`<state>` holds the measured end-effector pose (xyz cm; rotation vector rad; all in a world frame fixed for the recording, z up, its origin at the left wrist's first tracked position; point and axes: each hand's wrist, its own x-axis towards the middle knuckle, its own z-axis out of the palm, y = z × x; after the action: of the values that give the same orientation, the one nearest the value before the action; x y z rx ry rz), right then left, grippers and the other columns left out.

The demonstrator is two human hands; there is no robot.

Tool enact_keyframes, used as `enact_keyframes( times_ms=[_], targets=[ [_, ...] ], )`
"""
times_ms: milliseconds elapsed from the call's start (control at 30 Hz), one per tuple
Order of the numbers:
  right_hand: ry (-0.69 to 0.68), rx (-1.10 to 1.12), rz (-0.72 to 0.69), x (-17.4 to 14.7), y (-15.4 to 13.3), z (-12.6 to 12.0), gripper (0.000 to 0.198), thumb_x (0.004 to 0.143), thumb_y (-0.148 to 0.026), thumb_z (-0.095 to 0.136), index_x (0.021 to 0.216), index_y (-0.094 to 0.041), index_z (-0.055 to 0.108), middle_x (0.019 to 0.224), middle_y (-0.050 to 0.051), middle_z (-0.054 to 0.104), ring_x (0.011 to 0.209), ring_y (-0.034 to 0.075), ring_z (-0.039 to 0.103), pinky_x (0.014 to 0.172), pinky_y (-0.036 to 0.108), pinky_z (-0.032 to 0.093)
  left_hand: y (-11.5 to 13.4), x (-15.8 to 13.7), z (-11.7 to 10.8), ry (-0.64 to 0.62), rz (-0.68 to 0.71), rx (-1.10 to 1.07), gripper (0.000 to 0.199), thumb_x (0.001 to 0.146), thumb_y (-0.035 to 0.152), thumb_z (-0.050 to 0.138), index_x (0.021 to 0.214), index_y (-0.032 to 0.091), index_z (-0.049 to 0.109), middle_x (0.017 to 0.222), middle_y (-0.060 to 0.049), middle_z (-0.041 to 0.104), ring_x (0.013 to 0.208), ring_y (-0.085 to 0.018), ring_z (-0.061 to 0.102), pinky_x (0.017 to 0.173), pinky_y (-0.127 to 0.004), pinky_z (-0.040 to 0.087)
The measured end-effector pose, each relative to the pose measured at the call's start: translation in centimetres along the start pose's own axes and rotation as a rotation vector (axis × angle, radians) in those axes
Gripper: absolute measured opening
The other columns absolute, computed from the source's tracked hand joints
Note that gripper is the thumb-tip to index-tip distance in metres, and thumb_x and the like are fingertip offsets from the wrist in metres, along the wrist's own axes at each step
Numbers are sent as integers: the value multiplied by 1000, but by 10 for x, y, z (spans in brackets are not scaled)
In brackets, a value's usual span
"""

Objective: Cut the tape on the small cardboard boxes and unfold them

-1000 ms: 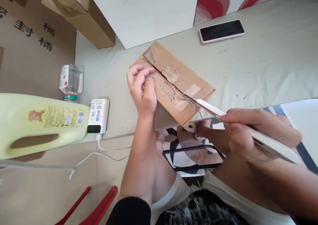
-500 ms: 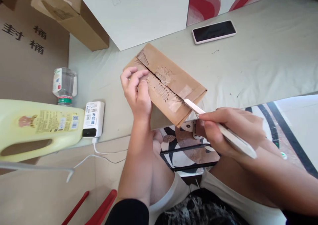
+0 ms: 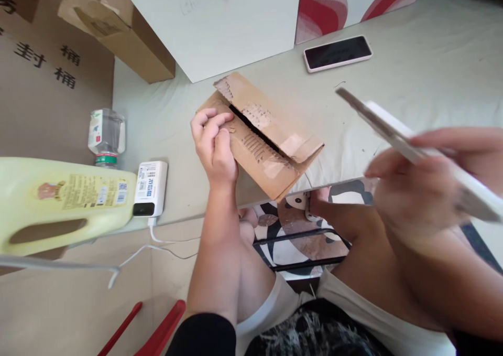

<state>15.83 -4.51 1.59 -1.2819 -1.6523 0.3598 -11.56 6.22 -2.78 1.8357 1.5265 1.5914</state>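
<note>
Yellow jug: lies on its side at the far left of the scene [image 3: 65, 188], with a clear bottle [image 3: 102, 130] beyond it.
White power bank: just right of the jug [image 3: 150, 188], with a white cable [image 3: 152, 231] plugged into its near end.
Left hand: bent over the left end of the cardboard box [image 3: 281, 128], gripping it, thumb and fingertips on the top [image 3: 215, 146]; this hold matches half a second ago.
Box: on the bench [image 3: 416, 78], mid-scene, set at a slant, its near corner at the bench's near edge.
Slit: what was a thin line is now a dark gap [image 3: 255, 128], the far flap [image 3: 255, 107] lifted above the near one. The two flaps seem parted along most of their length; the gap narrows toward the right end.
Pink-edged phone: flat on the bench, far side, right of the box, screen dark [image 3: 338, 54].
White cutting tool: out of the slit and raised to the right, well apart from the box [image 3: 393, 134]. Motion blurs it, so its exact type is hard to tell.
Right hand: closed around that tool, at the right of the scene [image 3: 428, 183].
</note>
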Motion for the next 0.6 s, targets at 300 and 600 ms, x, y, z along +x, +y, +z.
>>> enact_keyframes(
  times_ms=[300,600],
  targets=[
    [-355,-330,379,23,58,57,67,83,-37,62,144,-11,53,133,25,59,119,41,62,99,61,51,-9,6,-16,-23,-60,-94,31,90,39,47,96,23,72,128,-7,57,137,-28,48,127,-42,30],
    [-523,-119,26,11,48,73,37,84,-15,47,112,-18,71,127,13,68,133,35,54,118,58,39,-7,4,-25,115,-208,-259,27,86,23,41,92,22,67,141,-2,56,147,-22,40,127,-36,29]
  ],
)
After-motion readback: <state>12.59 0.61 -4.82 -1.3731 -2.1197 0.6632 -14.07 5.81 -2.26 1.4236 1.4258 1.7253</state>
